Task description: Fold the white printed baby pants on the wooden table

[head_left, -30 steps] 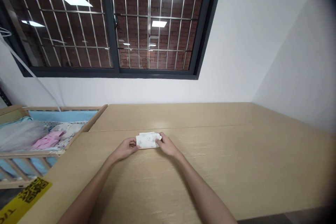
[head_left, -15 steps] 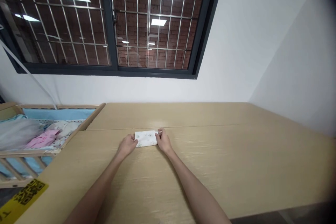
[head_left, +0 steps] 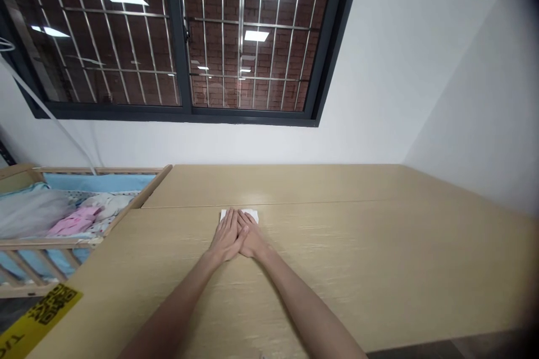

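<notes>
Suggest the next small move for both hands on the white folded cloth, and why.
Probably slide both hands apart to smooth it: left hand and right hand lie flat, touching, covering most of the white folded cloth on the pale wooden table.

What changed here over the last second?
Both hands let go of the ends of the folded cloth and slid inward: the left hand and right hand now lie flat, side by side, on top of it, covering most of it. The cloth, the table and the cot at the left stayed put.
</notes>
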Available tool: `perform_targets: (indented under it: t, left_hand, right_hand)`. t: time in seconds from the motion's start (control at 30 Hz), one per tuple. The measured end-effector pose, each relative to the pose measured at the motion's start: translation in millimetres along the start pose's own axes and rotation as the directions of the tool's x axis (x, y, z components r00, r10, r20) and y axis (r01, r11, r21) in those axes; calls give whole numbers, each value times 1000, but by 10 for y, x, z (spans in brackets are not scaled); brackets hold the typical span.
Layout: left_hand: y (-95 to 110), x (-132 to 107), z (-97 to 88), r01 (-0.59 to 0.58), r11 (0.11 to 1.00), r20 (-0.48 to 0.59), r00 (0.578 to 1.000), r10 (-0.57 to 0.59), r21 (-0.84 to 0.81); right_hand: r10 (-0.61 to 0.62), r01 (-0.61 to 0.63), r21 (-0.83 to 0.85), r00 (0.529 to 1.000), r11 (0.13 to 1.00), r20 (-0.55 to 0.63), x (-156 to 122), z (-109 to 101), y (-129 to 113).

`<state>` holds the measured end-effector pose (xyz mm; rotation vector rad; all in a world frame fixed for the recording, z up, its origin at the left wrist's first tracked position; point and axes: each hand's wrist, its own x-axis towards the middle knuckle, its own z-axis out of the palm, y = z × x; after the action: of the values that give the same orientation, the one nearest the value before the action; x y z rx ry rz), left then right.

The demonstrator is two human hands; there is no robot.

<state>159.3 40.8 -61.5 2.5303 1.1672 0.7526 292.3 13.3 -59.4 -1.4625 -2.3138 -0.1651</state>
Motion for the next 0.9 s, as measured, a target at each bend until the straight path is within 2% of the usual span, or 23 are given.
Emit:
perform_targets:
  t: [0.13,0.23,0.37,0.67,0.77,0.9]
  left_hand:
    - [-143,7,46,49,997,53,997,-52,53]
    - [-251,-12,34,83,992,79,993,-91,99]
    - [-324,-41,23,119,983,93,987,-133,142]
    - [-317,-102,29,179,970,11,983,-184,165]
    - [-296,-143,-61,111,981,-18,994,-110,161]
    - [-298,-133,-155,-55,991,54,997,49,125]
  right_hand:
    - [44,-43,-28,999,999,25,0,37,48]
    - [55,-55,-12,997,998,46,-19,-9,70]
    - [131,-134,40,988,990,80,-103,-101,152]
    - [165,-192,200,976,961,142,-256,-234,309]
    - [165,-185,237,981,954,102,-258,-263,330]
    - [148,-158,259,987,953,56,-261,-260,401]
